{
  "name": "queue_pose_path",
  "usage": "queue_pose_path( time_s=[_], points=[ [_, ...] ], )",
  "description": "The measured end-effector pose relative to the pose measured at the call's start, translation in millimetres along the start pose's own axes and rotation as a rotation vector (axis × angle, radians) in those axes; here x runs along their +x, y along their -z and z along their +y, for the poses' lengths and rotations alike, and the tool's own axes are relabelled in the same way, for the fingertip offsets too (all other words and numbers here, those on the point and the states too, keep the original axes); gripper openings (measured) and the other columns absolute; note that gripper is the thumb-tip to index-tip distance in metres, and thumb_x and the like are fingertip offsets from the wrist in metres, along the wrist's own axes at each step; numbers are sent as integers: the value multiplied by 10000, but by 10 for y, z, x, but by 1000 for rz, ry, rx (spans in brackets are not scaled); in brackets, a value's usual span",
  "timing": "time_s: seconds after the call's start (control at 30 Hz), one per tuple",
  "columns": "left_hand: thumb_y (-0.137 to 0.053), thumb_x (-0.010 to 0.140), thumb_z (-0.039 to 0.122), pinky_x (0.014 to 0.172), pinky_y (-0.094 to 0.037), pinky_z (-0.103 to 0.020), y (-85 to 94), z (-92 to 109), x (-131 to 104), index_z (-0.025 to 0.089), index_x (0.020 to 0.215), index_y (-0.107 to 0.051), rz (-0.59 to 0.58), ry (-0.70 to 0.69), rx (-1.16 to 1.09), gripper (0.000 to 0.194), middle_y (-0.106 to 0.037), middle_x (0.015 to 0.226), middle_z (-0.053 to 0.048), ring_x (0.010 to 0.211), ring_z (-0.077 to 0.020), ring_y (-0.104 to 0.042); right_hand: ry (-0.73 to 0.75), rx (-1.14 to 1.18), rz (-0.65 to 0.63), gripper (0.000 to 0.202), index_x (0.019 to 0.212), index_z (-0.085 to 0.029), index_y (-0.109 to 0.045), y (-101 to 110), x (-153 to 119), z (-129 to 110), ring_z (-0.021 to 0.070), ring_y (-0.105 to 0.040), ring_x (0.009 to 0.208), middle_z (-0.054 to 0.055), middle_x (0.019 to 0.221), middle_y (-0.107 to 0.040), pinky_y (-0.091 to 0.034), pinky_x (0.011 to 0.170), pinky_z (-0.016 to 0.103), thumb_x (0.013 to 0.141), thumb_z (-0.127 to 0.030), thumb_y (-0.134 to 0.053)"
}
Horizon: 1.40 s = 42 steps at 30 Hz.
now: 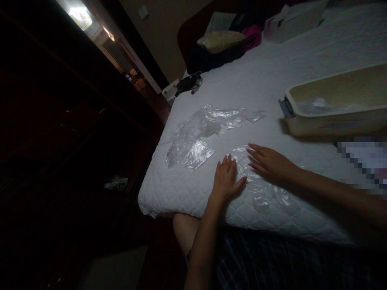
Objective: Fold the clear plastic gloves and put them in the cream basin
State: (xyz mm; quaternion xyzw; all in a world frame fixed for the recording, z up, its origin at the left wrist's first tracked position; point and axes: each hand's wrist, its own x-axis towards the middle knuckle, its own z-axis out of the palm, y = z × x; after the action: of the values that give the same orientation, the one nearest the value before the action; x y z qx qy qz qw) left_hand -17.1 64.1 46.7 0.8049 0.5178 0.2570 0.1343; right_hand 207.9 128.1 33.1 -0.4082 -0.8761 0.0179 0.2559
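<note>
A clear plastic bag (260,191) lies on the white quilted bed (181,193) close to its front edge. My left hand (226,177) rests at the left side of this plastic with its fingers spread. On the upper right part of the same sheet is my right hand (267,163), its fingers apart and pointing left. Neither hand grips anything. Farther left on the bed, more crumpled clear plastic (199,137) is spread out, with shiny folds, apart from my hands.
A beige bin (335,125) lies at the right with some clear plastic inside. Toward the back are a yellowish pillow (220,41), a pink cloth (251,37), a white box (293,24) and small dark items (188,83). The bed's left edge drops to a dark floor.
</note>
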Motion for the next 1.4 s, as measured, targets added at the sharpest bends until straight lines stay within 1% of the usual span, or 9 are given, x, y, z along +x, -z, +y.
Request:
queue_pose_path(
  time_s=[0.07,0.13,0.3,0.5,0.63,0.97,1.1,1.23,1.4],
  points=[
    [-574,852,521,1204,-120,-543,-70,-64,90,147,1430,-354,-103,-25,148,723,-275,1560,-164,1477,-280,-185,8,-44,-47,606,1394,-151,-464,-118,-116,37,322,-387,1366,179,1502,-390,-344,1093,514,922,-529,-418],
    [-513,871,576,1210,-118,-533,-124,-121,130,131,1450,-322,-162,-10,247,755,-272,1561,-162,1477,-270,-184,-10,-65,-98,676,1445,-183,-408,-226,-210,136,323,-357,1384,163,1515,-371,-311,1102,549,906,-592,-397],
    [-446,872,647,1219,-126,-511,-173,-169,99,153,1472,-295,-191,9,326,791,-260,1570,-131,1480,-246,-181,-24,-75,-178,725,1499,-231,-326,-323,-294,371,292,-295,1416,130,1542,-312,-244,1133,542,896,-630,-372],
    [-430,893,615,1223,-119,-511,-215,-152,99,158,1475,-285,-162,26,327,754,-247,1575,-115,1478,-225,-193,42,-56,-205,715,1505,-289,-304,-268,-198,535,289,-293,1416,87,1546,-305,-182,1146,565,885,-635,-392],
    [-426,889,627,1224,-114,-509,-256,-166,104,150,1473,-287,-139,33,340,767,-253,1572,-123,1477,-226,-196,83,-40,-201,723,1511,-286,-284,-275,-165,621,288,-284,1420,92,1546,-306,-178,1144,569,884,-625,-410],
    [-401,886,651,1227,-114,-496,-286,-179,97,180,1474,-290,-131,35,376,762,-261,1575,-98,1475,-219,-205,98,-37,-211,735,1521,-307,-246,-232,-168,652,303,-312,1408,76,1553,-307,-190,1128,583,875,-614,-419],
    [-396,886,656,1229,-109,-483,-280,-172,105,161,1466,-310,-133,47,374,768,-271,1569,-108,1475,-212,-204,41,-105,-242,721,1508,-290,-298,-99,-290,805,310,-337,1395,88,1541,-338,-167,1131,585,877,-627,-385],
    [-406,887,648,1229,-103,-483,-261,-159,106,159,1472,-302,-139,41,373,769,-275,1568,-106,1474,-212,-208,-74,-181,-250,710,1491,-194,-350,23,-533,992,314,-300,1412,157,1538,-325,-187,1133,540,907,-598,-349],
    [-423,886,639,1226,-100,-491,-249,-147,96,170,1480,-282,-141,31,373,769,-254,1576,-95,1477,-208,-195,-119,-237,-251,683,1483,-171,-355,49,-643,960,297,-275,1426,159,1543,-320,-188,1139,515,935,-570,-269]
  ],
)
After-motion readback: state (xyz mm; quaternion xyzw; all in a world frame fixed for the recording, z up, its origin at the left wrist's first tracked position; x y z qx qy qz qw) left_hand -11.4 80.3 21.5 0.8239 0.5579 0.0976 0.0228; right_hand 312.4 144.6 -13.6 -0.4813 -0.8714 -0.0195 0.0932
